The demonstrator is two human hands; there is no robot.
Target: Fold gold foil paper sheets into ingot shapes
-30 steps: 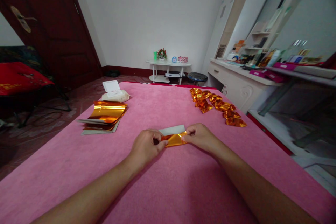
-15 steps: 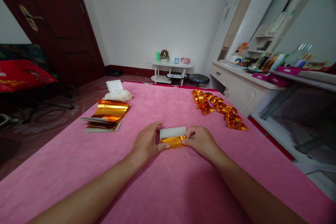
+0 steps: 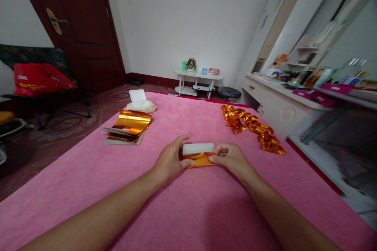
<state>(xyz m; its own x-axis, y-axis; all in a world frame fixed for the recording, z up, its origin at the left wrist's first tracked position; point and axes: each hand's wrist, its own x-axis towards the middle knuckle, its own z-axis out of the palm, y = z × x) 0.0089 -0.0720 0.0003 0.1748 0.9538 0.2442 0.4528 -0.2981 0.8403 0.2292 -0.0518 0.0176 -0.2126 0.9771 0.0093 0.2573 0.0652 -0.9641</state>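
A sheet of gold foil paper [image 3: 202, 159] lies on the pink cloth between my hands, its grey-white backing showing along the far side in a curled strip. My left hand [image 3: 171, 157] grips its left end, the thumb on the gold face and the index finger reaching past the far edge. At the right end, my right hand [image 3: 231, 159] pinches the paper with its thumb on the gold and its fingers curled. To the left sits a stack of gold foil sheets [image 3: 134, 121]. Several folded gold foil pieces [image 3: 259, 128] lie in rows on the right.
An opened pack of wipes [image 3: 141, 105] sits behind the stack. The pink cloth [image 3: 97, 188] covers the work surface. A white dresser [image 3: 271, 98] with bottles flanks the right side, and a round stool [image 3: 229, 93] stands beyond the far edge. A red bag [image 3: 41, 79] rests on a chair at left.
The view has swung slightly left, so everything sits further right. My hands keep hold of the foil paper; its gold part now looks more creased, and the backing strip flatter.
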